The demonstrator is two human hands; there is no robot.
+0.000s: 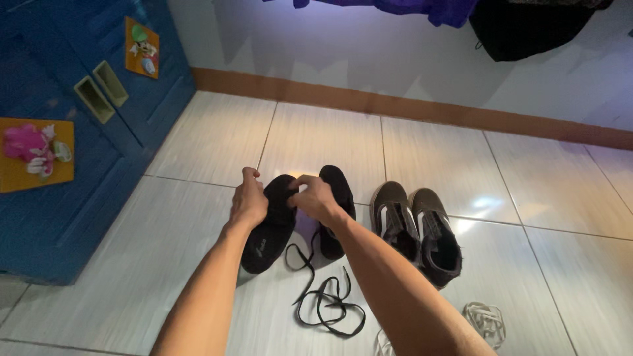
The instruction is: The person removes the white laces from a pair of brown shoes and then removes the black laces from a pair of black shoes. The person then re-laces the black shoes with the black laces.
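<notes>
Two black shoes lie side by side on the tiled floor, the left black shoe (pixel 269 227) and the right black shoe (pixel 337 198). My left hand (pixel 248 203) rests on the outer side of the left shoe. My right hand (pixel 312 198) is pinched at the top of the left shoe, between the two shoes; what it pinches is too small to tell. A loose black shoelace (pixel 324 300) trails from under my right forearm and coils on the floor in front of the shoes.
A second pair of dark brown shoes (pixel 417 227) stands to the right. White laces (pixel 484 322) lie near the bottom right. A blue cabinet (pixel 72 184) with colourful stickers fills the left. Dark clothes (pixel 521 26) hang on the far wall.
</notes>
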